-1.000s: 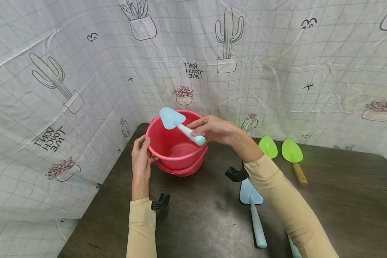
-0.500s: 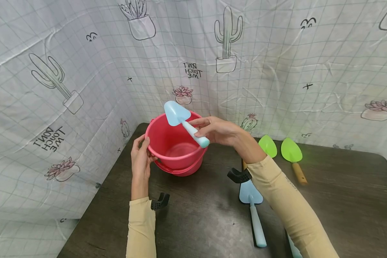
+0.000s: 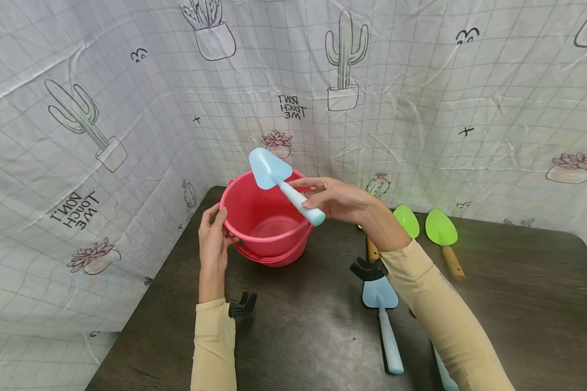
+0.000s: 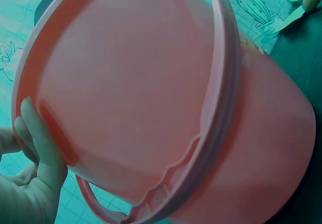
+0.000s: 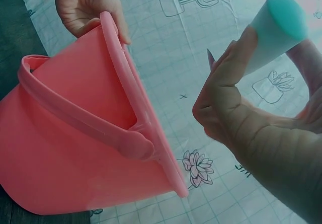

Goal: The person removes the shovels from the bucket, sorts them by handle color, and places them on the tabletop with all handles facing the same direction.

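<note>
A pink bucket (image 3: 269, 247) tilts toward me at the back left of the dark table, its handle hanging down at the front. My left hand (image 3: 212, 244) grips its left rim, with the thumb lying on the inner side in the left wrist view. Above the bucket's right rim, my right hand (image 3: 339, 201) pinches the handle of a light blue trowel (image 3: 271, 169). Its blade points up and left over the bucket mouth. The right wrist view shows only the teal-tipped handle end (image 5: 288, 17) between thumb and fingers. No contents show inside the bucket.
A second blue trowel (image 3: 380, 294) lies right of centre on the table (image 3: 303, 336). Another pale handle (image 3: 444, 372) is partly under the right sleeve. Two green-bladed trowels (image 3: 441, 227) with wooden handles lie behind the right arm. A patterned cloth (image 3: 411, 108) hangs close behind the bucket.
My right hand has drawn slightly to the right with the trowel, whose blade has risen and shifted right. The left hand and the bucket have stayed in place.
</note>
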{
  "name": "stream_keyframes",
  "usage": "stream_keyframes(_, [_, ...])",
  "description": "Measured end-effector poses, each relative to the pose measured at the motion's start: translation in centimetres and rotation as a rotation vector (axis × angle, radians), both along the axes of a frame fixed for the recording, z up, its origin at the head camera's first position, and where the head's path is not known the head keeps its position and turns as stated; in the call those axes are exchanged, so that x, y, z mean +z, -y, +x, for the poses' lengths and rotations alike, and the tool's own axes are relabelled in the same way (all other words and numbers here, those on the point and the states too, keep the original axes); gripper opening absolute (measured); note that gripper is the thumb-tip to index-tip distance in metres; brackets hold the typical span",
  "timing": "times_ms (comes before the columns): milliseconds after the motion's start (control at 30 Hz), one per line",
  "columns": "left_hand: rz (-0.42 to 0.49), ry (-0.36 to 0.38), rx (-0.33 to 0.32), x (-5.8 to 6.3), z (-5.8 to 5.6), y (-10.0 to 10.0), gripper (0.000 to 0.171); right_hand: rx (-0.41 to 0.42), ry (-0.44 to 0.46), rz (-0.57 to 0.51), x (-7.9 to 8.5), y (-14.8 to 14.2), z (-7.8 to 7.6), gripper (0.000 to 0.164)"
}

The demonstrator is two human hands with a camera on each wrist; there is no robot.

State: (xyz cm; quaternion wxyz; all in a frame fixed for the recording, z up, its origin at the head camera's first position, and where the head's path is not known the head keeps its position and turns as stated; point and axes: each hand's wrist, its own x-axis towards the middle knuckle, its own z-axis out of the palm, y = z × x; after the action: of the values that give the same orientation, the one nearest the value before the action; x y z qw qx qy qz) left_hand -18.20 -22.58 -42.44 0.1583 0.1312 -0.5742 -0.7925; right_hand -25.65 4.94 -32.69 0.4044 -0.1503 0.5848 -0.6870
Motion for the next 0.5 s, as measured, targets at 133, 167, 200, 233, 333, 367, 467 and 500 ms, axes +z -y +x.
stream_keyframes(133, [-0.002,0.002,-0.007,0.0,0.0,-0.1,0.04,-0.01,0.0,-0.021,-0.1,-0.6,0.2,0.068])
stream_keyframes(167, [-0.001,0.003,-0.009,0.0,0.0,-0.1,0.041,-0.011,-0.002,-0.026,-0.1,-0.8,0.3,0.068])
stream_keyframes(200, [0.003,0.002,-0.01,0.0,0.0,-0.1,0.04,-0.014,-0.001,-0.032,-0.1,-1.0,0.3,0.069])
stream_keyframes(233, [0.005,0.002,-0.011,0.0,0.0,-0.1,0.04,-0.014,-0.001,-0.038,-0.1,-1.2,0.3,0.069])
stream_keyframes(333, [0.015,-0.001,-0.008,0.1,0.1,-0.1,0.04,-0.019,-0.001,-0.048,-0.2,-1.8,0.3,0.069])
stream_keyframes(367, [0.016,-0.002,-0.006,0.1,0.1,-0.1,0.04,-0.02,-0.002,-0.05,-0.3,-2.0,0.2,0.068])
stream_keyframes(467, [0.02,-0.003,0.001,0.1,0.1,-0.1,0.04,-0.028,0.0,-0.06,-0.5,-2.6,0.3,0.066])
stream_keyframes(500, [0.02,0.0,0.003,0.1,0.2,-0.2,0.04,-0.03,0.0,-0.064,-0.6,-2.8,0.3,0.065])
